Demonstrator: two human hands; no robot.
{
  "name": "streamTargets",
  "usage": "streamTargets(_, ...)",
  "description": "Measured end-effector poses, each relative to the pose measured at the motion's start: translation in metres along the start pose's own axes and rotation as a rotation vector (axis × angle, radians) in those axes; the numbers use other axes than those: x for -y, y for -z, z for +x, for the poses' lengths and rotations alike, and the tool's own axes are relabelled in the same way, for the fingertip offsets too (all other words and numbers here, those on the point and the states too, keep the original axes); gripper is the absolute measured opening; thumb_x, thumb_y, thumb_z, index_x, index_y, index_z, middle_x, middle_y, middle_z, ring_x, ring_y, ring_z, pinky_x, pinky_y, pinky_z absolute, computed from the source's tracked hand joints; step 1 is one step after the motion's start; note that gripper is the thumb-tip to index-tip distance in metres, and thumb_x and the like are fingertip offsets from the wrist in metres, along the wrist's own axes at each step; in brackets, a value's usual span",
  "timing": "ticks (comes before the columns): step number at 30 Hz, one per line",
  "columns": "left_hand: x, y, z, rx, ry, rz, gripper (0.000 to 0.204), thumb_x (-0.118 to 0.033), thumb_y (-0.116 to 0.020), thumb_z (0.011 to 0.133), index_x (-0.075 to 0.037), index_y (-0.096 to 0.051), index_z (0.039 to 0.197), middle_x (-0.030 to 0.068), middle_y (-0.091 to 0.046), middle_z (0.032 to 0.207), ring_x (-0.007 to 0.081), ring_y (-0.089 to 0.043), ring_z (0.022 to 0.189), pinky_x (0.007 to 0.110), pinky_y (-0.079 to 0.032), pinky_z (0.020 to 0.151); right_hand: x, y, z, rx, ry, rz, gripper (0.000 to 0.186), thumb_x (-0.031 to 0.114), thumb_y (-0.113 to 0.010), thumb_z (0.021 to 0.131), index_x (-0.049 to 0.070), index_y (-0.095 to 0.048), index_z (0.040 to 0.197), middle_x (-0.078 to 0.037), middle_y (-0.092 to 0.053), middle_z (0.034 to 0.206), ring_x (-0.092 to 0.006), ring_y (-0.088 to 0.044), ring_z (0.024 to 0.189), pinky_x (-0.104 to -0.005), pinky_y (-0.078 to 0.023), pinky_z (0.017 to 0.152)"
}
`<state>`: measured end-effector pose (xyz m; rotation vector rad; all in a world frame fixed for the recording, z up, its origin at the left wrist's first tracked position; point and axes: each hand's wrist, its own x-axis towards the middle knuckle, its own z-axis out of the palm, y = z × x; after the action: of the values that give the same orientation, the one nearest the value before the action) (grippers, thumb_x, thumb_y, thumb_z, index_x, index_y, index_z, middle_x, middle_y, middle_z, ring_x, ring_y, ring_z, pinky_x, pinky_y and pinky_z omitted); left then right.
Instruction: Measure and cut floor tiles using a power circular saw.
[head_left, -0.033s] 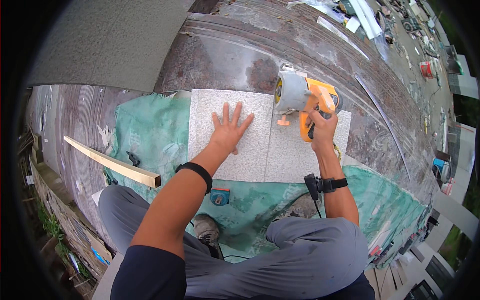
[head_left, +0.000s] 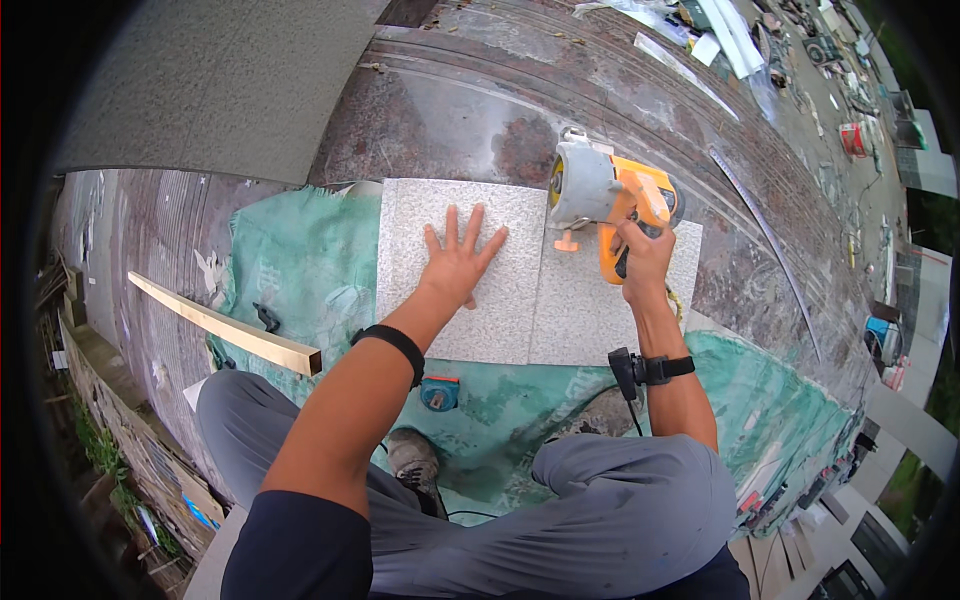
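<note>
A light grey speckled stone slab lies flat on a green tarp. My left hand rests palm down on the slab's left half, fingers spread. My right hand grips the orange handle of a handheld power cutter, which sits on the slab's far edge right of centre. A thin straight line runs across the slab from the cutter toward me. Both wrists wear black bands.
A long wooden batten lies on the left, with a small black clamp beside it. A blue tape measure sits near my knee. The cutter's black cord trails by my right forearm. Reddish stone paving surrounds the tarp, with debris at far right.
</note>
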<state>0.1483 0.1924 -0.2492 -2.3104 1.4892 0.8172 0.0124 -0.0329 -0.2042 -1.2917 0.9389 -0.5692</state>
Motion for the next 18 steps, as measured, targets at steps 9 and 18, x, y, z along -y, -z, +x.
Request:
streamTargets(9,0.001,-0.001,0.001,0.011,-0.006,0.023,0.139,-0.042,-0.095,0.053,-0.03,-0.006,0.159,0.0235,0.003,0.164,0.0549,-0.009,0.146,0.074,-0.031,0.103,-0.003,-0.001,0.0,0.005,-0.006,-0.022,0.006,0.002,-0.064,0.081,0.001,-0.062,0.086,-0.002,-0.059,0.066,-0.0097,-0.054,0.054,-0.0269,-0.041,0.051)
streamTargets(18,0.001,-0.003,0.0,-0.026,-0.012,0.031,0.138,-0.043,-0.095,0.051,-0.028,-0.01,0.159,0.024,0.001,0.164,0.0563,-0.011,0.145,0.074,-0.032,0.102,-0.004,-0.001,-0.01,-0.005,-0.023,-0.013,0.006,0.002,-0.063,0.081,0.001,-0.062,0.087,-0.002,-0.058,0.066,-0.0095,-0.053,0.054,-0.0265,-0.041,0.053)
